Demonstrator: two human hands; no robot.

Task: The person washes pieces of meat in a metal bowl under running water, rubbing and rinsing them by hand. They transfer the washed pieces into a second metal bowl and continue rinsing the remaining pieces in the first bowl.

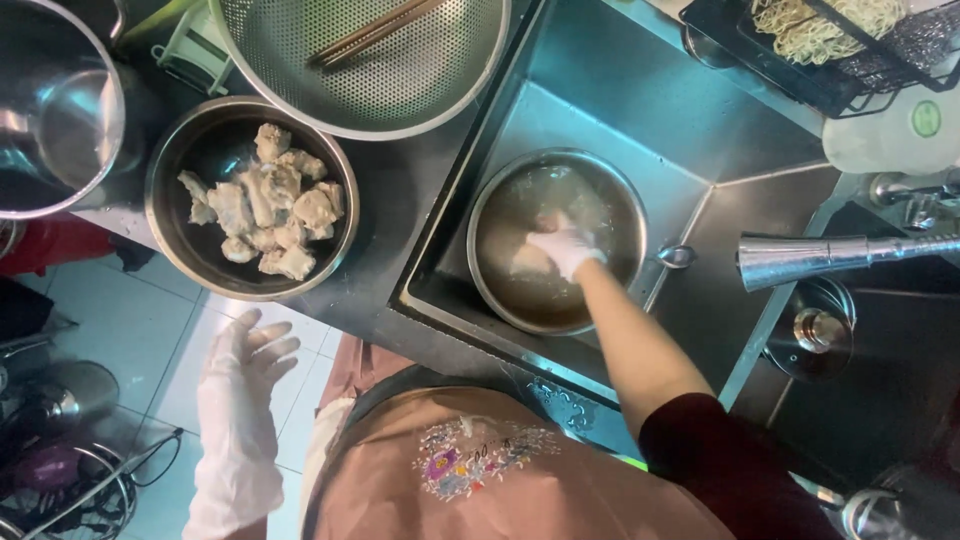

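Seemingly the right hand [565,250] grips something pale in the murky bowl [500,215]; left hand [250,350] spread wide.

A round green label [926,118] sits on a pale, rounded plastic container [885,140] at the right edge of the view, just below the dark wire basket [800,85] of noodles. The label is small and circular, with lighter marks too small to make out. No other packages, signs or screens show.
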